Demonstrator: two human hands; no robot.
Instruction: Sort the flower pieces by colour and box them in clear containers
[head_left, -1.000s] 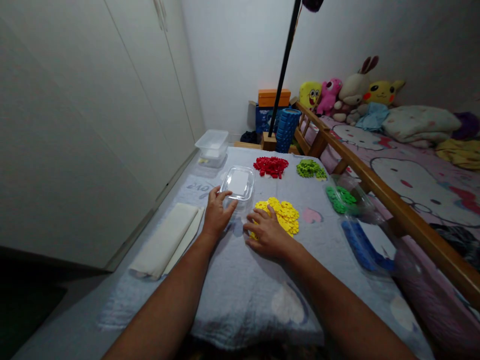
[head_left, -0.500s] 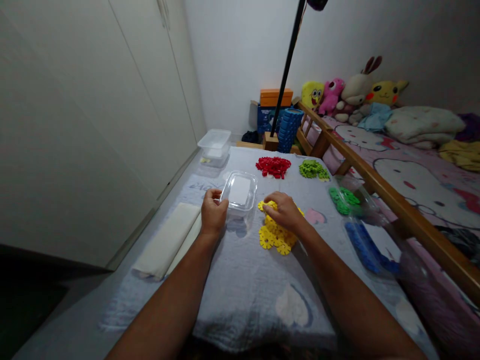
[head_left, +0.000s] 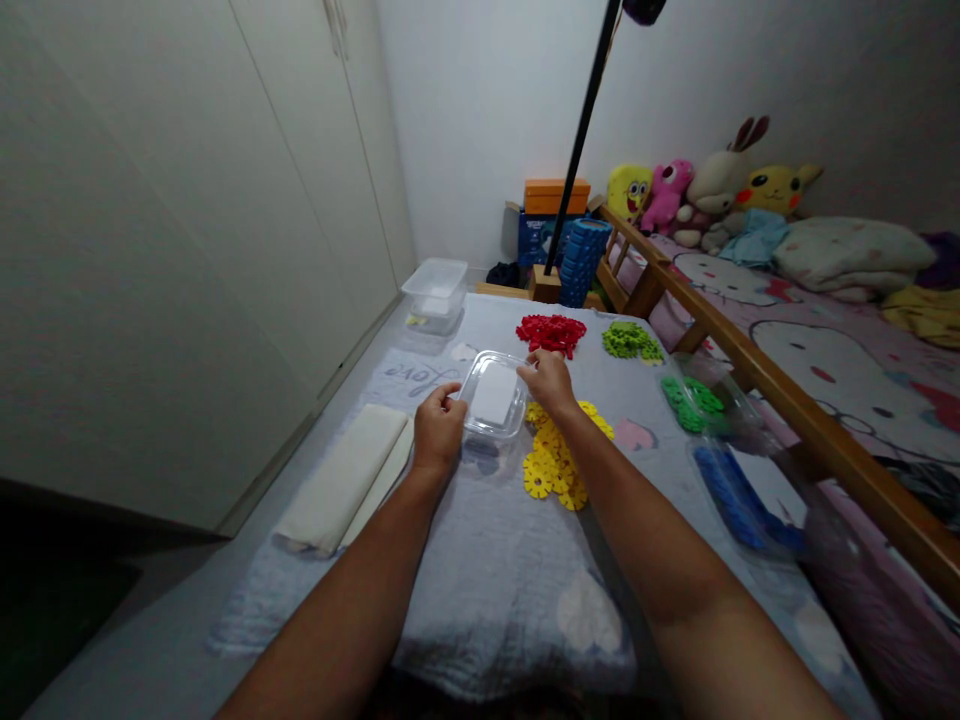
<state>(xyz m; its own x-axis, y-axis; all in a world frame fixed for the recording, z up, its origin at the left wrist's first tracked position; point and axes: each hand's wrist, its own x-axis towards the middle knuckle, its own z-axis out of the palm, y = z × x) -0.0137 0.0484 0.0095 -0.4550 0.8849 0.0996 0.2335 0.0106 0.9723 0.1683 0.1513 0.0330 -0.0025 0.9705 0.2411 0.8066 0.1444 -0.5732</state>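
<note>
A clear plastic container (head_left: 493, 428) with a white label on its lid sits before me, slightly tilted. My left hand (head_left: 440, 425) grips its left edge between thumb and fingers. At the upper right corner, my right hand (head_left: 550, 380) pinches the rim. Just right of the container lies a pile of yellow snowflake-shaped plastic pieces (head_left: 551, 465), partly covered by my right wrist and forearm. Beyond my right hand is a heap of small red pieces (head_left: 551, 333).
Light green pieces (head_left: 630, 341) lie at the back right. Along the right edge stand clear boxes with green pieces (head_left: 691, 402) and blue pieces (head_left: 739, 500). Empty clear containers (head_left: 436, 288) are stacked at the back left; a folded cream cloth (head_left: 349, 475) lies left. A wooden bed rail (head_left: 720, 345) borders the right.
My right hand has moved up and left from over the yellow pieces onto the container's right corner. The container has shifted and turned slightly, with my left hand still on it.
</note>
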